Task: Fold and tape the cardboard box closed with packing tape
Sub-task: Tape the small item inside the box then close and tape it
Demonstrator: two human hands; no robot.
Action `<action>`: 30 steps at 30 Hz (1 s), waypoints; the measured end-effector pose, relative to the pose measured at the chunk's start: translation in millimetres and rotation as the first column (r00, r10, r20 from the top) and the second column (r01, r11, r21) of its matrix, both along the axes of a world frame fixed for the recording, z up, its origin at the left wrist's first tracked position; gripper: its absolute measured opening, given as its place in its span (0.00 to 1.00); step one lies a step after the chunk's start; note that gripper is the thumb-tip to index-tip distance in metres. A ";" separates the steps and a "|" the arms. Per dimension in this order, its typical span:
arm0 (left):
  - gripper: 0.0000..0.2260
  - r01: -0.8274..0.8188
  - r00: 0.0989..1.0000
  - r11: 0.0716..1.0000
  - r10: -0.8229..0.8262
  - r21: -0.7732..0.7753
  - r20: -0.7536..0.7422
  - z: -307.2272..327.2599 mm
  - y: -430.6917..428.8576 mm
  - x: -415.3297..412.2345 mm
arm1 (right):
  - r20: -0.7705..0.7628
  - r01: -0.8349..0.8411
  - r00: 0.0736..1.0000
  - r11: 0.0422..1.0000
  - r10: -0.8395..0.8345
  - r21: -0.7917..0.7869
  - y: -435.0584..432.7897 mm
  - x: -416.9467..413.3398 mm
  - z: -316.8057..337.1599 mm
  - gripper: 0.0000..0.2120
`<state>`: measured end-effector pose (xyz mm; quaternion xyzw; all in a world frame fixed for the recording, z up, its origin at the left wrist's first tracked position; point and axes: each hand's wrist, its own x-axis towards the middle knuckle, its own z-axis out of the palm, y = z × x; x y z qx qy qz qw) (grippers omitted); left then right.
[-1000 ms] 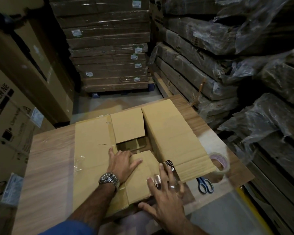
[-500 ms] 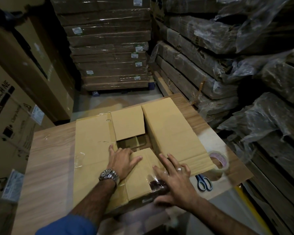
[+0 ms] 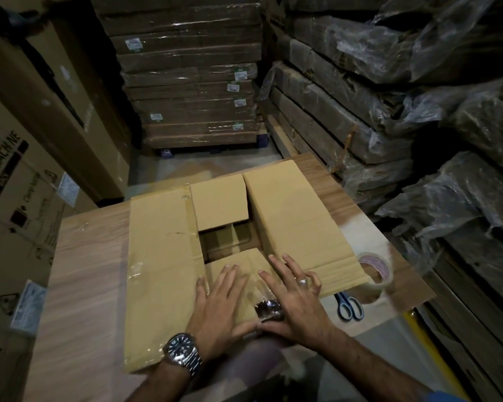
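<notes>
Two flat hands now press the near short flap (image 3: 238, 265) of the cardboard box (image 3: 163, 285), which sits in the middle of the wooden table (image 3: 84, 285). Neither hand grips anything. The left hand (image 3: 218, 309), with the wristwatch (image 3: 182, 351), lies with its fingers spread on that flap. The right hand (image 3: 296, 303) lies just beside it, mostly straight-fingered, reaching the edge of the box's right long flap (image 3: 291, 216). The two thumbs meet at the box's near edge, next to a crumpled shiny bit of old tape (image 3: 269, 310).

A second ago the left hand lay further in, over the seam with the left long flap (image 3: 160, 250), and the right hand was only coming up from below the near edge. Both have since closed together on the near flap.

My reading is that this flap is being seated. The far short flap (image 3: 219, 204) is down, but a gap shows between them and both long flaps lie spread outward, so no closing tape can go on yet.

Right of the box the tape roll (image 3: 375, 271) and scissors (image 3: 349, 307) lie untouched, where they were.
</notes>
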<state>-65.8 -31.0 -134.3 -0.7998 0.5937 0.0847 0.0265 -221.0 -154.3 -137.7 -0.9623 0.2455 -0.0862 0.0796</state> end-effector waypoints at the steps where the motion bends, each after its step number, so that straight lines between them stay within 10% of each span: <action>1: 0.40 -0.015 1.000 1.000 0.015 0.026 -0.005 -4.4 0.6 -1.3 | -0.002 0.005 1.000 1.000 -0.005 0.010 -0.7 0.7 0.4 0.46; 30: 0.37 -0.021 0.993 1.000 0.019 0.013 0.114 -14.2 -4.9 -5.7 | -0.091 0.157 0.984 0.988 -0.156 0.000 -40.1 -31.5 5.7 0.53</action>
